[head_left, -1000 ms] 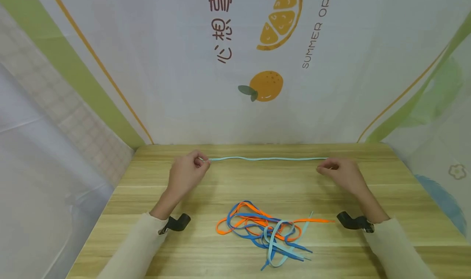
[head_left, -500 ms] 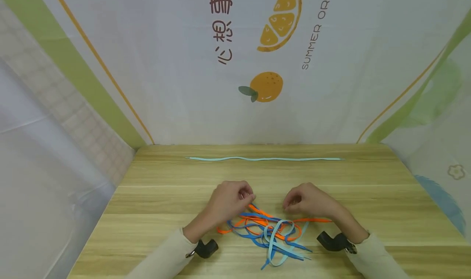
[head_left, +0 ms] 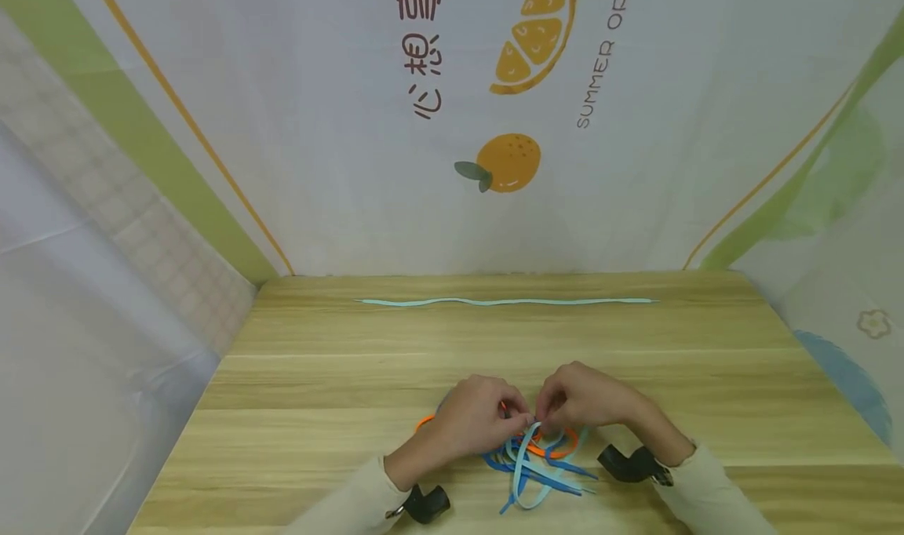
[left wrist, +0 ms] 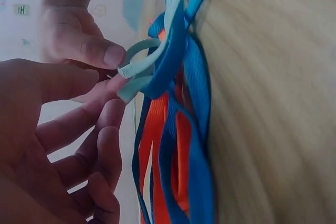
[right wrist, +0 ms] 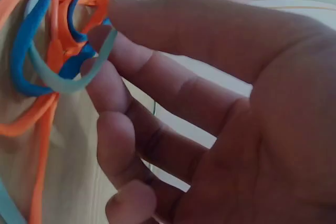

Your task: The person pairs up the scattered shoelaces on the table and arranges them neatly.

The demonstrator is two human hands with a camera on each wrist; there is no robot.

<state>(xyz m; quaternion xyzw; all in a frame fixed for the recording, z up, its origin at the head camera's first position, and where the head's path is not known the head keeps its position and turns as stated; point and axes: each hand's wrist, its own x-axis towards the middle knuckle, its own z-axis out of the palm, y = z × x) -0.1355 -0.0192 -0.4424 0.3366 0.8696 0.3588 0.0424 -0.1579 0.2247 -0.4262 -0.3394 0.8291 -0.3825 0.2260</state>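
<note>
A tangle of flat shoelaces in orange (left wrist: 157,129), blue (left wrist: 197,77) and pale mint lies on the wooden table. Both hands meet over it, fingertips almost together. The right hand (head_left: 582,398) pinches a loop of the mint shoelace (right wrist: 73,83) between thumb and index finger, its other fingers loosely bent. The left hand (head_left: 480,413) has its thumb and index fingertips at the same mint lace, pinching it beside the right thumb. In the head view, the hands cover the upper part of the tangle.
Another mint shoelace (head_left: 494,303) stretches nearly straight along the back of the table (head_left: 318,378). Behind rises a white cloth with printed oranges (head_left: 508,162). A black wrist camera (head_left: 427,505) sits at the left cuff, another (head_left: 628,464) at the right.
Both hands have let go of the straight mint shoelace at the back, come toward the person and closed in on the tangle, where they now pinch another mint lace.
</note>
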